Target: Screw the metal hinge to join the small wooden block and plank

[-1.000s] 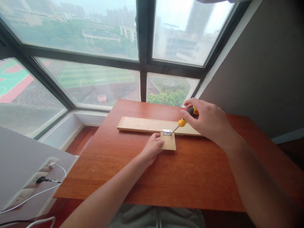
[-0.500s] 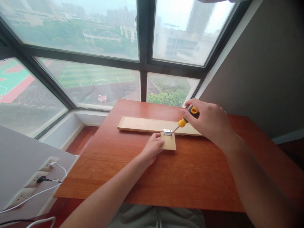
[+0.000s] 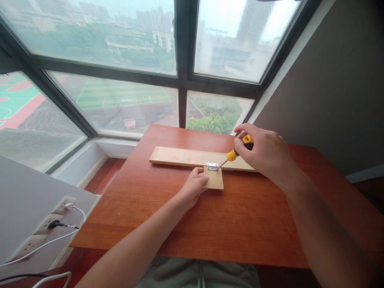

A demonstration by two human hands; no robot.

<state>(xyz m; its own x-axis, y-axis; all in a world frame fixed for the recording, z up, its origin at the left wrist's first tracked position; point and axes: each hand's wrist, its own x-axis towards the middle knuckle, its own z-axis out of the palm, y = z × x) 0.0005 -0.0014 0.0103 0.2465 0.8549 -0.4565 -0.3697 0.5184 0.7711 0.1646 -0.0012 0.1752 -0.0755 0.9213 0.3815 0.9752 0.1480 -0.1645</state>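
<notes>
While the right hand (image 3: 265,150) (half-curled) holds a screwdriver (image 3: 232,155), left (image 3: 195,185) pinches wood (image 3: 214,181).

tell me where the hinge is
In the head view, the hinge sits just right of centre, on the far edge of the small board, left of the screwdriver.

white plug (image 3: 69,206) and black plug (image 3: 54,224) sit in wall sockets (image 3: 31,245)

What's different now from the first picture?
The screwdriver has turned a little in the right hand: more of the yellow patch on its handle shows. I can't tell for sure which way it turned. Nothing was picked up or let go. The left hand still holds the small board, and the hinge and long board look the same.
</notes>
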